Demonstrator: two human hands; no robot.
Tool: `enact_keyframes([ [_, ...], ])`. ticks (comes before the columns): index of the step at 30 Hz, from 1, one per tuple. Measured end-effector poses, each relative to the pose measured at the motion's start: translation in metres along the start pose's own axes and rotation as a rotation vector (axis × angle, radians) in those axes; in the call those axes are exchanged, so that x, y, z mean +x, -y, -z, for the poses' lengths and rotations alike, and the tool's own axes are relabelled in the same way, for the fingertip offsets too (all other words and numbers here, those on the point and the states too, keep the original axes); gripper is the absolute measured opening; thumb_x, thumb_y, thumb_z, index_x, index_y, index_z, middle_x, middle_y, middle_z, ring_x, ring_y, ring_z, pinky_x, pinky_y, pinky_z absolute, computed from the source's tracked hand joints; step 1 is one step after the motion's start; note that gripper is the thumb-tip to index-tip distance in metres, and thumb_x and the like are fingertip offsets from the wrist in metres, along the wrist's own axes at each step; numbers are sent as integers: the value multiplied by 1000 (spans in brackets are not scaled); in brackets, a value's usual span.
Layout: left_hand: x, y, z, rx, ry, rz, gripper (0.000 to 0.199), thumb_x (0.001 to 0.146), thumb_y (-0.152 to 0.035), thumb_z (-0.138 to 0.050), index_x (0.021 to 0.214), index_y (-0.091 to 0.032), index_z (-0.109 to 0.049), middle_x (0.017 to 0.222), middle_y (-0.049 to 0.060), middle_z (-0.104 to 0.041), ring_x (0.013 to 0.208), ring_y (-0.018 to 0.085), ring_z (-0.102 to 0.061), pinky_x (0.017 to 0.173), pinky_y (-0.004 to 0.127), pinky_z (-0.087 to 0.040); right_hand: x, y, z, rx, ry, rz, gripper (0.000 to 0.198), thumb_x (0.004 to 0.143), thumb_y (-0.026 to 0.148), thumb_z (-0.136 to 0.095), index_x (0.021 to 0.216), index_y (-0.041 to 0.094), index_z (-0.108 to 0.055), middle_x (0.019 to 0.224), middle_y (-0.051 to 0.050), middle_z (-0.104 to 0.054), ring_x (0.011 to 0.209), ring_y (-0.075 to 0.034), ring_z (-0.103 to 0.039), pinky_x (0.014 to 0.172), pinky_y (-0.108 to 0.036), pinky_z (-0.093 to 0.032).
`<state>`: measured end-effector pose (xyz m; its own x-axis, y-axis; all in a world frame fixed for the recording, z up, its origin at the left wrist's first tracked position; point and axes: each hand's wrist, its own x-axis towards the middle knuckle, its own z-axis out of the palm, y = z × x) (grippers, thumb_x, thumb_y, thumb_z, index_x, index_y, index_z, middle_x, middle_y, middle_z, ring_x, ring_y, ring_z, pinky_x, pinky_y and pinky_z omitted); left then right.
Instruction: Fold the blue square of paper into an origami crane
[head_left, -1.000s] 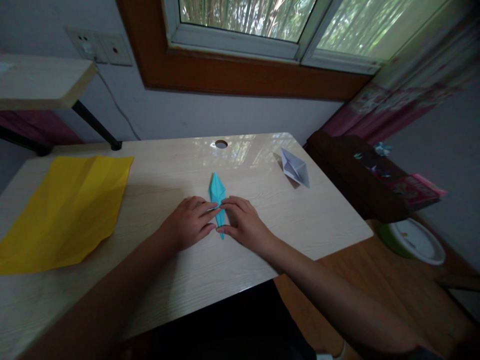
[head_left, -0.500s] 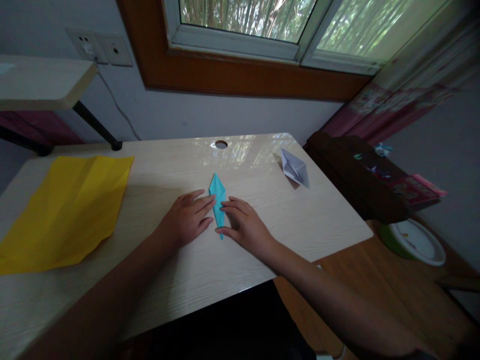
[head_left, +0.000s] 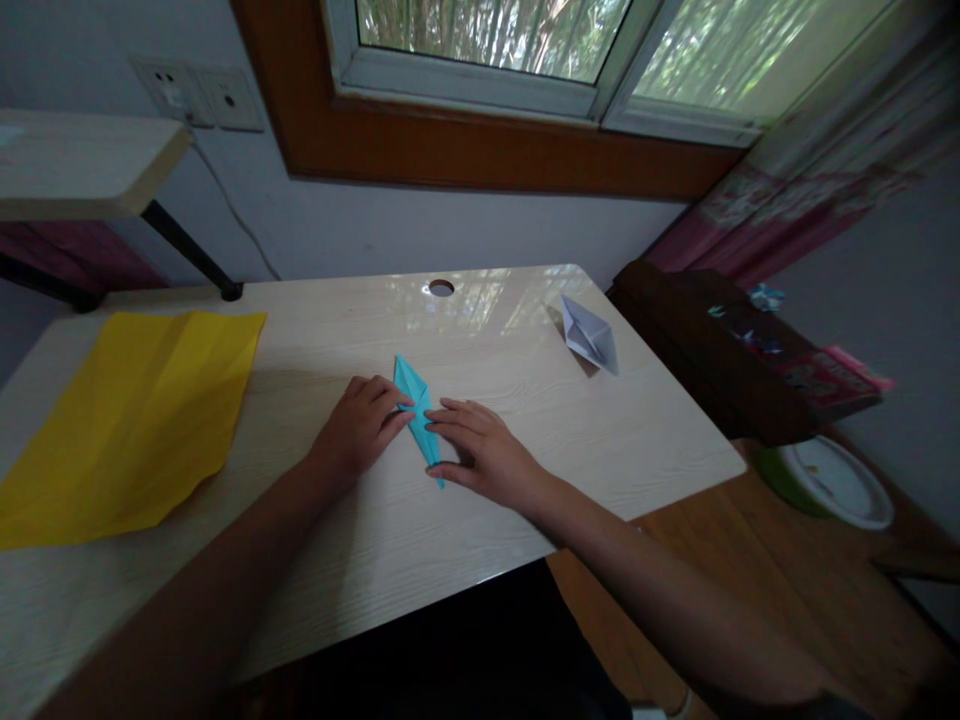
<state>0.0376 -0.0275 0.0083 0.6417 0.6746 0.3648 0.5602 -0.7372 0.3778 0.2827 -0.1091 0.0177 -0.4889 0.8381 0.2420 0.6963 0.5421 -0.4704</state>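
A narrow, folded piece of turquoise paper (head_left: 415,392) lies on the light wooden desk (head_left: 480,540), slanting from upper left to lower right. At its left edge, near the middle, my left hand (head_left: 367,425) pinches it between thumb and fingers. My right hand (head_left: 484,452) rests on the desk at the other side. Its fingertips touch the paper's right edge, and its thumb lies on the thin lower end. The right fingers are stretched out, with a gap between them and the thumb.
A large yellow paper sheet (head_left: 142,420) lies on the left of the desk. A folded white paper boat (head_left: 590,337) sits at the right, beyond a round cable hole (head_left: 442,288). A raised shelf (head_left: 90,165) stands at the back left.
The turquoise paper has turned, its upper tip swinging left. My left hand has drawn back slightly left and closed from flatter fingers into a pinch. My right hand has barely moved.
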Motion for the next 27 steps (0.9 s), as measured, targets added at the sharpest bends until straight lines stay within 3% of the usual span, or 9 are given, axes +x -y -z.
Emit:
enact_keyframes([
  [10,3,21,2,-66,25,117,23,97,-43,-64,97,-20,-70,99,5,-62,98,25,-58,96,44,-42,1,-1,3,-46,48,31,57,90,54,-71,138,26,-60,147,-8,-61,147,-30,-45,121,-54,-35],
  [19,8,30,7,-101,127,92,28,94,-51,-64,93,-27,-78,107,5,-60,103,24,-56,98,43,-42,2,-1,5,-62,67,65,55,92,54,-69,139,27,-61,147,-7,-61,148,-31,-43,120,-54,-36],
  [27,10,34,0,-99,153,150,24,91,-45,-67,88,-24,-77,101,4,-59,99,23,-55,95,43,-43,3,1,9,-96,103,80,55,93,55,-67,140,27,-60,149,-6,-60,149,-31,-41,119,-53,-36],
])
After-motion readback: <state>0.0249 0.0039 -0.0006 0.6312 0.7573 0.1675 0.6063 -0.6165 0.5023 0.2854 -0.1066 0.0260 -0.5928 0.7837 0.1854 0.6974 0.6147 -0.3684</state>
